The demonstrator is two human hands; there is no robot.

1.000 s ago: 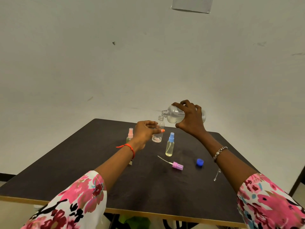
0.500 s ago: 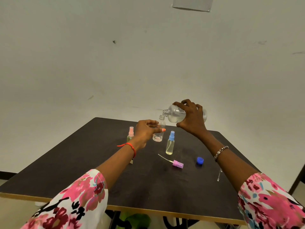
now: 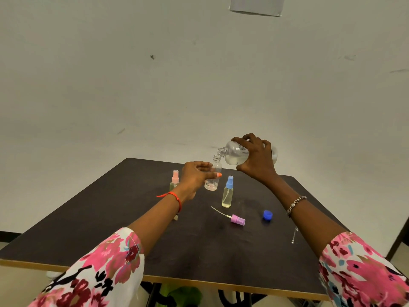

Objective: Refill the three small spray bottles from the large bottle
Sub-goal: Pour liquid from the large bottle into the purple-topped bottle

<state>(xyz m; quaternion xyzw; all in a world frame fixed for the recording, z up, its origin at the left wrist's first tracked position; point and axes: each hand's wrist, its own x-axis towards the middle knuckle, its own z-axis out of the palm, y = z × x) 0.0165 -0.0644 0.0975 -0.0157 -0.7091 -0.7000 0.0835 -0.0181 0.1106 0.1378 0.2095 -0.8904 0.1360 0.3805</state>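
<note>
Over the mouth of the uncapped small bottle (image 3: pixel 217 167): large bottle (image 3: pixel 234 155), clear plastic, tipped nearly horizontal, neck pointing left. Its lip is touching or just above that mouth (which of the two cannot be told). Some liquid is seen pooled along the lower side. It is gripped round the body by the right hand (image 3: pixel 256 162), fingers curled over the top, thumb beneath.

Uncapped small bottle: upright on table (image 3: pixel 110 218), clear, w/ a thin layer of liquid at the base only. It is held at mid-body by the left hand (image 3: pixel 195 176), thumb & fingers pinched round it.

Left of it, partly hidden by the left hand: pink-capped spray bottle (image 3: pixel 174 181), upright, yellowish contents.

Right of it & nearer the person: blue-capped spray bottle (image 3: pixel 228 192), upright, yellowish contents.

Nearer again: purple spray head (image 3: pixel 238 219) w/ dip tube, lying flat. Blue cap (image 3: pixel 267 215) lies further to the right.

Handling (judged):
- Small bottle: light, near-empty, narrow-based, so easily tipped. To be steadied on the body, not squeezed.
- Large bottle: heavier, smooth, prob. slippery if wet. Best held round the middle, w/ tilt kept slight, since the target mouth is narrow & a spill is likely.
- Spray head: to be taken by the collar, not the tube (thin, bendy).
</note>
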